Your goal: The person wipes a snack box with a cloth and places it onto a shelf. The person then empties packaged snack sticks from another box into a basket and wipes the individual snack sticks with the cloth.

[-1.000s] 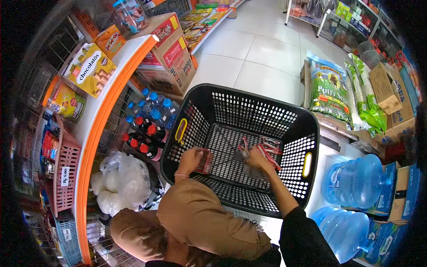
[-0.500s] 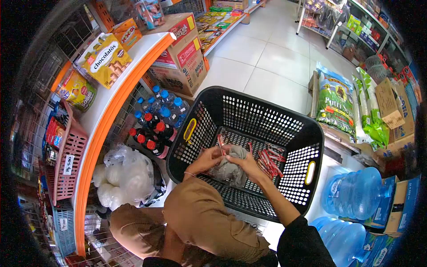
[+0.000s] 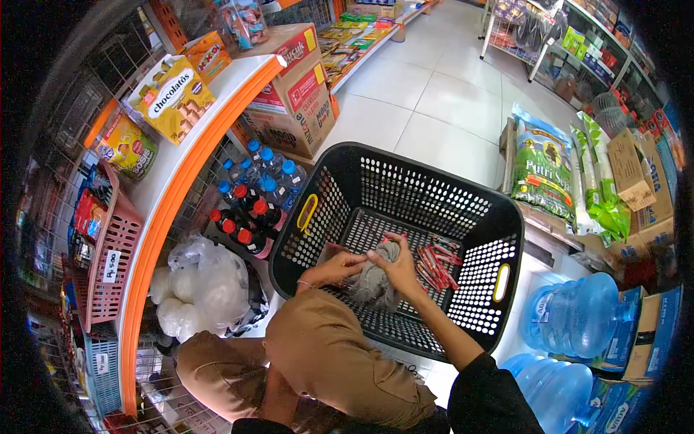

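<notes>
A grey cloth (image 3: 375,283) is bunched in my right hand (image 3: 400,272), over the inside of a black plastic basket (image 3: 441,177). My left hand (image 3: 334,269) is closed beside the cloth, fingertips pinched at its edge; what they hold is hidden. A small bit of red shows at the top of the cloth near my right fingers. Several slim red-and-white packets (image 3: 436,266) lie in a loose pile on the basket floor, right of my hands. A brownish flat piece (image 3: 329,252), hard to make out, is by the basket's left wall.
Bottles with blue caps (image 3: 271,181) and red caps (image 3: 246,237) stand left of the basket, near clear plastic bags (image 3: 210,289). An orange-edged shelf (image 3: 170,173) curves along the left. Large blue water jugs (image 3: 571,315) and a green sack (image 3: 542,163) are at right.
The red-and-white packet that stuck up from my left fingers no longer shows. My right hand and the cloth have shifted slightly, and the cloth now stands more upright between my hands.
</notes>
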Available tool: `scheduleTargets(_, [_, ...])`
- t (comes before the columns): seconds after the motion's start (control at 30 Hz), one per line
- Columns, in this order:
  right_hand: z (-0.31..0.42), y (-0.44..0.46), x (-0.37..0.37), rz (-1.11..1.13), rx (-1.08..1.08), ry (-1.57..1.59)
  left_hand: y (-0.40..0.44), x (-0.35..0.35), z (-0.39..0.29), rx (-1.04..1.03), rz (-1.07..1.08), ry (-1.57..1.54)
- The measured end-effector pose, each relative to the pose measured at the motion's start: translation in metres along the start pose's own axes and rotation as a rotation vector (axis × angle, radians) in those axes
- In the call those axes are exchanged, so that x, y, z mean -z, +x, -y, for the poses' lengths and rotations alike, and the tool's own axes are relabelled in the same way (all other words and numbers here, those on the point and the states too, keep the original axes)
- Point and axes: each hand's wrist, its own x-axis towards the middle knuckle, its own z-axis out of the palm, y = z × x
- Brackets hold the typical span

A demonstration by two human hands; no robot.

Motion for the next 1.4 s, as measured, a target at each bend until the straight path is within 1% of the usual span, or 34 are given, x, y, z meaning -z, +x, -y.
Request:
scheduleTargets(0.03, [0.001,0.004,0.001,-0.052,0.036,0.026,-0.005,-0.003,-0.011,-0.006,-0.01,-0.046])
scheduleTargets(0.13, [0.005,0.016,0.021,-0.019,-0.105,0.209,-0.008,-0.007,-0.019,0.026,-0.031,-0.135])
scheduleTargets(0.17, [-0.003,0.022,0.024,-0.072,-0.05,0.158,-0.002,-0.005,-0.008,0.015,-0.056,-0.158])
scheduleTargets(0.2, [-0.002,0.023,0.027,-0.065,-0.057,0.185,0.009,-0.002,0.012,0.004,-0.081,-0.18])
scheduleTargets(0.27, [0.002,0.024,0.03,-0.049,-0.074,0.237,0.015,0.001,0.023,0.002,-0.109,-0.259])
scheduleTargets(0.33, [0.0,0.024,0.028,-0.087,-0.12,0.284,0.013,0.004,0.018,0.021,-0.116,-0.369])
scheduleTargets(0.37, [-0.002,0.023,0.026,-0.107,-0.144,0.308,0.012,0.004,0.015,0.012,-0.128,-0.334])
scheduleTargets(0.43, [0.001,0.02,0.015,-0.2,-0.119,0.361,0.007,0.003,0.004,-0.007,-0.15,-0.262])
scheduleTargets(0.47, [0.003,0.018,0.01,-0.248,-0.107,0.387,0.008,0.004,0.006,-0.036,-0.122,-0.246])
scheduleTargets(0.53, [0.002,0.011,0.003,-0.158,-0.068,0.331,0.014,0.006,0.021,-0.095,-0.066,-0.216])
scheduleTargets(0.57, [0.002,0.009,0.002,-0.112,-0.048,0.303,0.018,0.005,0.029,-0.107,-0.006,-0.221])
scheduleTargets(0.63, [0.011,0.004,0.006,0.093,-0.099,0.267,0.021,0.001,0.037,-0.13,0.112,-0.23])
scheduleTargets(0.67, [0.016,0.002,0.007,0.195,-0.125,0.25,0.022,0.0,0.042,-0.112,0.077,-0.186])
scheduleTargets(0.7, [0.018,0.001,0.007,0.183,-0.1,0.193,0.019,-0.003,0.038,-0.095,0.043,-0.142])
scheduleTargets(0.73, [0.017,0.001,0.007,0.174,-0.084,0.226,0.017,-0.004,0.034,-0.078,0.011,-0.097])
scheduleTargets(0.8, [0.017,0.003,0.007,0.155,-0.048,0.288,0.018,-0.004,0.027,-0.119,-0.214,-0.075])
scheduleTargets(0.87, [0.018,0.004,0.013,0.225,-0.046,0.111,0.014,-0.007,0.014,-0.174,-0.467,-0.099])
scheduleTargets(0.9, [0.02,0.005,0.015,0.261,-0.044,0.023,0.016,-0.004,0.012,-0.25,-0.473,-0.1])
scheduleTargets(1.0, [0.021,0.001,0.013,0.428,-0.06,-0.175,0.016,-0.003,0.009,-0.297,-0.3,-0.184])
scheduleTargets(1.03, [0.022,-0.001,0.011,0.448,-0.057,-0.185,0.014,-0.007,0.004,-0.277,-0.247,-0.231])
scheduleTargets(1.13, [0.023,-0.009,0.005,0.509,-0.05,-0.213,0.014,-0.006,0.009,-0.217,-0.206,-0.225])
scheduleTargets(1.27, [0.026,-0.008,0.006,0.506,-0.04,-0.248,0.013,-0.005,0.008,-0.146,-0.179,-0.253])
scheduleTargets(1.37, [0.021,-0.005,0.007,0.524,-0.087,-0.369,0.026,0.001,0.038,-0.264,-0.183,-0.292])
scheduleTargets(1.4, [0.023,-0.005,0.006,0.535,-0.083,-0.361,0.023,0.001,0.032,-0.255,-0.212,-0.296])
